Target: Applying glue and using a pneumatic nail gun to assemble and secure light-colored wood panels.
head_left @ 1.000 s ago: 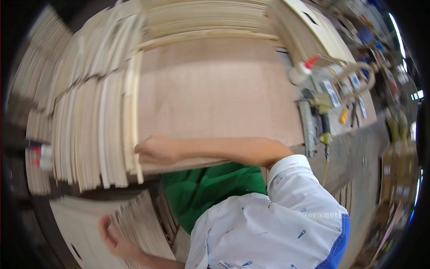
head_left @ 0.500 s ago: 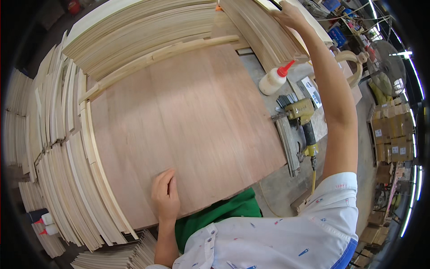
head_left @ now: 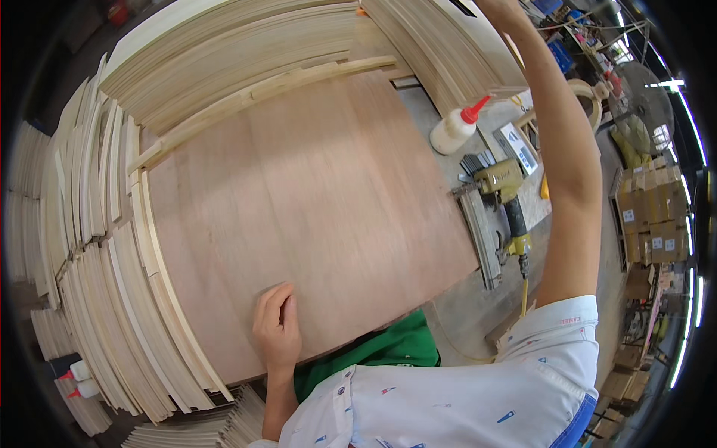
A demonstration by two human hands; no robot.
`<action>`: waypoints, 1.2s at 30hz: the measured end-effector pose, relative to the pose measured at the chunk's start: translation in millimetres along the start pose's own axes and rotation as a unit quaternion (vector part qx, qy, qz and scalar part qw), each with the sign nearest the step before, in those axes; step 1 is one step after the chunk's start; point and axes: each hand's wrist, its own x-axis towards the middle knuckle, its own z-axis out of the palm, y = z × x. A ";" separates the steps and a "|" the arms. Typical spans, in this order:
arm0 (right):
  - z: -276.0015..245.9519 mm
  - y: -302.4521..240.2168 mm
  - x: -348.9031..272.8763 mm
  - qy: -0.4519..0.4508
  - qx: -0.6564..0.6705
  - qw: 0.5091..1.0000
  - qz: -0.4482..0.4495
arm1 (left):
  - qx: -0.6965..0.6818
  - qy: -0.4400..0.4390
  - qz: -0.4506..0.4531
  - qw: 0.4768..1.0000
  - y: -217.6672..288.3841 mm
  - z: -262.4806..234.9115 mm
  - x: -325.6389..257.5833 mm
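Note:
A wide reddish-brown plywood sheet (head_left: 321, 201) lies flat before me. On its near edge rests my left hand (head_left: 276, 321), fingers curled in loosely and no object showing in them. My right arm stretches far forward on the right. The right hand (head_left: 502, 11) is at the upper edge of the picture, beside a tall stack of thin boards (head_left: 441, 52); its fingers are cut off from view. Pale wood strips (head_left: 261, 91) run along the sheet's far side, and more strips (head_left: 160, 276) line its left side.
Right of the sheet lie a nail gun (head_left: 502, 179) with a yellow hose, a white glue bottle (head_left: 453, 131) with red cap, and a small box (head_left: 517, 147). Board stacks (head_left: 224, 60) stand behind; bundled strips (head_left: 112, 321) fill the left. Cartons (head_left: 653, 209) and a fan (head_left: 644, 101) stand farther right.
My right hand has moved forward and to the right, partly out of the picture, away from the top of the board stack. My left hand stays in place on the sheet.

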 end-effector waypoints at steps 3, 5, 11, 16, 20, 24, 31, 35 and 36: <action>-96.2 -130.9 -65.7 0.073 0.289 0.948 0.106 | -0.005 0.004 0.003 1.000 -6.4 -8.0 -3.3; -84.2 -134.7 -83.0 0.215 0.143 0.949 -0.179 | -0.045 0.001 0.003 0.999 -5.5 -3.4 -0.3; -30.2 -268.7 -157.6 -0.012 0.354 0.904 -0.238 | -0.022 0.029 0.075 0.997 -9.8 -24.8 14.7; 46.9 -324.9 -141.8 -0.141 0.382 0.874 -0.264 | 0.029 0.081 0.068 0.994 -41.7 -42.2 55.2; 65.5 -348.5 -121.2 -0.156 0.371 0.873 -0.275 | 0.134 0.095 0.133 0.977 -71.0 -48.5 108.4; 67.2 -357.1 -116.9 -0.163 0.355 0.880 -0.272 | 0.227 0.122 0.183 0.949 -100.8 -47.7 157.7; 70.4 -357.2 -117.9 -0.173 0.330 0.887 -0.272 | 0.226 0.098 0.180 0.952 -117.8 -54.3 176.5; 64.3 -371.3 -115.5 -0.149 0.341 0.877 -0.303 | 0.240 0.102 0.157 0.952 -123.9 -64.5 175.1; 65.1 -375.1 -115.1 -0.149 0.358 0.874 -0.292 | 0.245 0.103 0.151 0.952 -127.2 -67.1 176.4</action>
